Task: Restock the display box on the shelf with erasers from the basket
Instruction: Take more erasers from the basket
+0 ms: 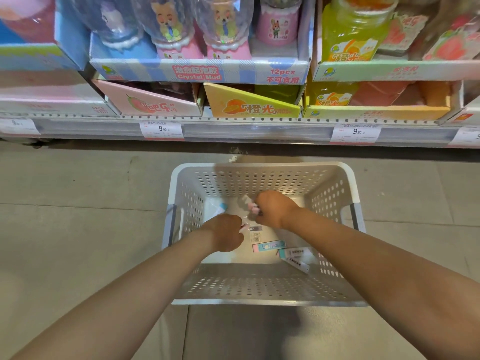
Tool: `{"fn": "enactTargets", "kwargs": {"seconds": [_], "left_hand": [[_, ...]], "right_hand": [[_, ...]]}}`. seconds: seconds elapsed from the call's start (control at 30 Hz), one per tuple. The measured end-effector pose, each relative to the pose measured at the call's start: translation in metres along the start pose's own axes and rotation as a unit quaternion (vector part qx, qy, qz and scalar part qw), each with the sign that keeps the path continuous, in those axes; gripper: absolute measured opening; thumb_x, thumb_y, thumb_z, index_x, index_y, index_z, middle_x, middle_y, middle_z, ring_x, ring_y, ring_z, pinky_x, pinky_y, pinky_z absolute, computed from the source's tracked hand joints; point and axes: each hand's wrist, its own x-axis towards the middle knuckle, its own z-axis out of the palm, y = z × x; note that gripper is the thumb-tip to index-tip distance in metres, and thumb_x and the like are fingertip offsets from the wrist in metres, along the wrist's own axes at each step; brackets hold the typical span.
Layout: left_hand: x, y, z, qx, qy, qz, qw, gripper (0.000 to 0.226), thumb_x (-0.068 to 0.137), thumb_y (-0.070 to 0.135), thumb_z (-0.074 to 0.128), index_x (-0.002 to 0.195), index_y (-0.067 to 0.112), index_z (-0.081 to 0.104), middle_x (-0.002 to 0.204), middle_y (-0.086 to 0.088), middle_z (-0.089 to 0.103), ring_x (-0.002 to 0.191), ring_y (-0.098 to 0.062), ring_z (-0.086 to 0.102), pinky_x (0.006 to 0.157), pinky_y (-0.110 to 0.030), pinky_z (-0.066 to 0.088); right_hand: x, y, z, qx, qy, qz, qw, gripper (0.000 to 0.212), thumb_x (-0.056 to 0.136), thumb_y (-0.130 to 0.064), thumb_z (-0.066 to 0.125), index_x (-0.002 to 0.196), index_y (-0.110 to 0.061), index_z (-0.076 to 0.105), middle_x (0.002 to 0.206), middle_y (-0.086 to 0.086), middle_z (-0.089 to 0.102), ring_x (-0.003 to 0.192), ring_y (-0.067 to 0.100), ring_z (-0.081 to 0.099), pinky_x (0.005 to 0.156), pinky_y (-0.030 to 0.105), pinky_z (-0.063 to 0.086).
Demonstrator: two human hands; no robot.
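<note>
A white perforated basket (262, 284) stands on the floor below the shelf. Both my hands reach down into it. My right hand (272, 210) is closed on a pink eraser (253, 207) near the basket's middle. My left hand (224, 233) is closed too, with a pink eraser end (244, 228) showing at its fingers. Several wrapped erasers lie loose on the basket floor: a pink-and-blue one (268, 246), a barcode-side one (255, 235), two at the right (296, 255), one at the back left (220, 207). I cannot tell which shelf box is the display box.
The shelf edge (233, 128) carries 9.90 price tags. On it stand a pink box (153, 105), a yellow-orange box (249, 106), and a Crystal Mud tray (197, 71) with globes above. Grey tiled floor (78, 229) surrounds the basket.
</note>
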Motion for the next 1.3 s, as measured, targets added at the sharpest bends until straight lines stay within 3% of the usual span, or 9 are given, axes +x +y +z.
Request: {"fn": "enactTargets", "kwargs": {"seconds": [0.17, 0.27, 0.5, 0.63, 0.8, 0.9, 1.1, 1.2, 1.3], "left_hand": [[-0.037, 0.008, -0.039, -0.086, 0.016, 0.021, 0.996, 0.021, 0.093, 0.017, 0.041, 0.087, 0.001, 0.052, 0.100, -0.021, 0.058, 0.100, -0.036, 0.053, 0.075, -0.031, 0.034], [-0.074, 0.021, -0.074, -0.104, 0.044, 0.022, 0.993, 0.032, 0.092, 0.016, 0.041, 0.061, 0.017, 0.034, 0.085, -0.014, 0.053, 0.086, -0.031, 0.051, 0.073, -0.030, 0.034], [-0.189, 0.061, -0.175, -0.283, 0.060, 0.016, 0.957, 0.024, 0.090, 0.011, 0.041, 0.075, -0.001, 0.056, 0.062, -0.010, 0.065, 0.063, -0.027, 0.058, 0.061, -0.031, 0.045], [-0.271, 0.090, -0.248, -0.349, 0.090, 0.043, 0.932, 0.023, 0.090, 0.009, 0.045, 0.069, 0.012, 0.053, 0.060, -0.006, 0.062, 0.059, -0.023, 0.053, 0.056, -0.027, 0.039], [-0.369, 0.124, -0.336, -0.403, 0.148, 0.026, 0.903, 0.025, 0.087, 0.007, 0.048, 0.063, 0.014, 0.050, 0.040, 0.005, 0.053, 0.045, -0.016, 0.044, 0.039, -0.017, 0.030], [-0.431, 0.143, -0.390, -0.445, 0.180, 0.024, 0.877, 0.027, 0.087, 0.011, 0.053, 0.061, 0.014, 0.051, 0.033, 0.006, 0.048, 0.031, -0.006, 0.042, 0.033, -0.012, 0.029], [-0.554, 0.179, -0.493, -0.643, 0.038, 0.060, 0.762, 0.031, 0.093, 0.024, 0.047, 0.062, 0.019, 0.047, 0.041, 0.005, 0.041, 0.031, -0.006, 0.036, 0.034, -0.009, 0.025], [-0.610, 0.197, -0.535, -0.650, 0.011, 0.052, 0.758, 0.036, 0.092, 0.037, 0.048, 0.062, 0.018, 0.054, 0.039, 0.007, 0.040, 0.030, -0.005, 0.034, 0.033, -0.009, 0.026], [-0.663, 0.212, -0.573, -0.658, -0.020, 0.078, 0.749, 0.041, 0.090, 0.047, 0.046, 0.066, 0.020, 0.063, 0.042, 0.005, 0.046, 0.030, -0.004, 0.033, 0.031, -0.008, 0.020]], "right_hand": [[-0.036, -0.019, -0.042, 0.065, 0.031, 0.012, 0.997, 0.013, 0.082, -0.015, 0.052, 0.086, -0.004, 0.057, 0.093, 0.022, 0.065, 0.089, 0.035, 0.060, 0.066, 0.030, 0.039], [-0.071, -0.042, -0.078, 0.100, 0.056, 0.015, 0.993, 0.016, 0.081, -0.015, 0.052, 0.091, -0.004, 0.059, 0.096, 0.021, 0.066, 0.090, 0.035, 0.060, 0.068, 0.029, 0.038], [-0.176, -0.103, -0.182, 0.224, 0.108, 0.027, 0.968, 0.013, 0.083, -0.020, 0.059, 0.073, -0.015, 0.055, 0.083, 0.017, 0.067, 0.071, 0.027, 0.056, 0.061, 0.034, 0.042], [-0.238, -0.142, -0.252, 0.308, 0.122, 0.016, 0.943, 0.020, 0.083, -0.016, 0.062, 0.065, -0.011, 0.054, 0.073, 0.023, 0.062, 0.063, 0.026, 0.053, 0.060, 0.033, 0.041], [-0.319, -0.203, -0.347, 0.330, 0.178, -0.045, 0.926, 0.034, 0.082, -0.014, 0.064, 0.057, -0.031, 0.048, 0.060, -0.008, 0.054, 0.056, 0.006, 0.050, 0.056, 0.028, 0.038], [-0.368, -0.241, -0.409, 0.312, 0.200, -0.079, 0.926, 0.033, 0.082, -0.015, 0.065, 0.057, -0.030, 0.047, 0.057, -0.009, 0.051, 0.053, 0.005, 0.047, 0.056, 0.028, 0.036], [-0.464, -0.310, -0.520, 0.303, 0.254, -0.124, 0.910, 0.017, 0.079, -0.016, 0.068, 0.069, -0.024, 0.056, 0.071, 0.004, 0.061, 0.070, 0.022, 0.057, 0.064, 0.030, 0.044], [-0.511, -0.342, -0.569, 0.289, 0.273, -0.180, 0.900, 0.005, 0.081, -0.011, 0.066, 0.078, -0.010, 0.063, 0.077, 0.003, 0.064, 0.070, 0.011, 0.057, 0.064, 0.020, 0.044], [-0.549, -0.368, -0.614, 0.234, 0.298, -0.192, 0.905, 0.008, 0.082, -0.022, 0.067, 0.089, -0.019, 0.065, 0.088, -0.001, 0.069, 0.082, 0.010, 0.062, 0.074, 0.025, 0.047]]}}
